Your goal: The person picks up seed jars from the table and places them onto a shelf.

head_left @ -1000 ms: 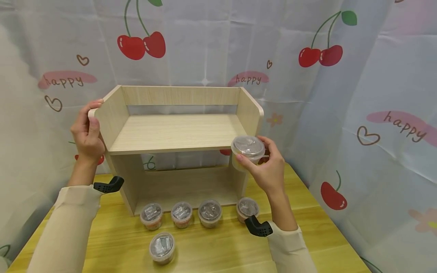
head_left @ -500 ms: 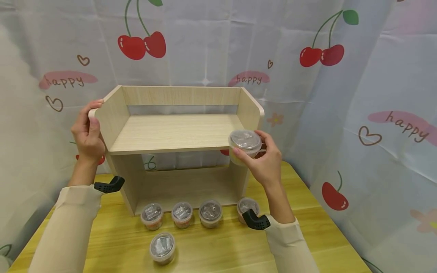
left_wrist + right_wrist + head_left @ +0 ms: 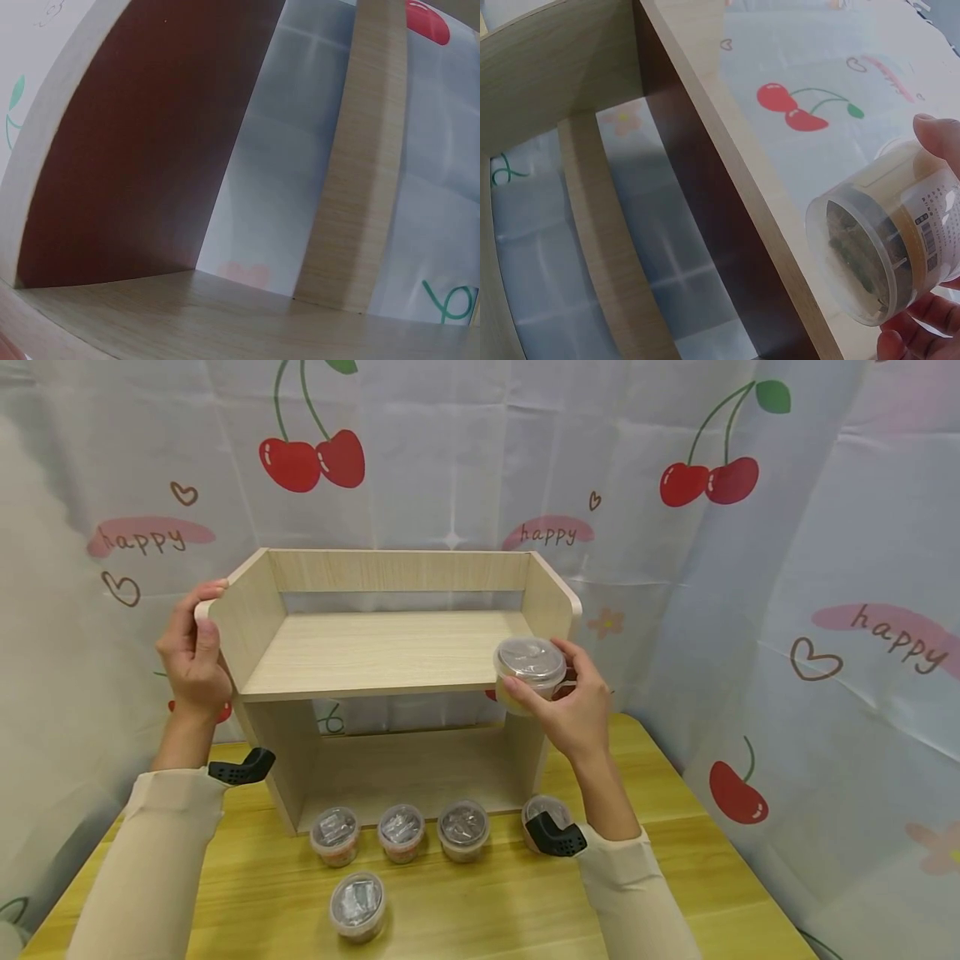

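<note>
A printed curtain [image 3: 450, 485] hung behind the wooden surface [image 3: 465, 927], on which a pale two-level shelf [image 3: 390, 652] stood. The left hand [image 3: 193, 652] was curled round the front of the shelf's left side panel [image 3: 243, 627]; a hard pull there might have slid or tipped the shelf, since no fastening showed. The right hand [image 3: 579, 710] gripped a lidded tub [image 3: 528, 675], upright in the head view, by the upper board's right front corner. Whether tub and board touched could not be told. Moved inward too low, the tub would probably have caught the board's edge and tilted; too far right, it could have knocked the right side panel [image 3: 551, 602]. A loosened grip on smooth plastic risked dropping it onto the three tubs [image 3: 401, 833] or the rightmost tub [image 3: 546, 808], lined up just before the shelf. The black wrist piece [image 3: 555, 837] partly hid the latter, so a lowered forearm might have bumped it unseen.
</note>
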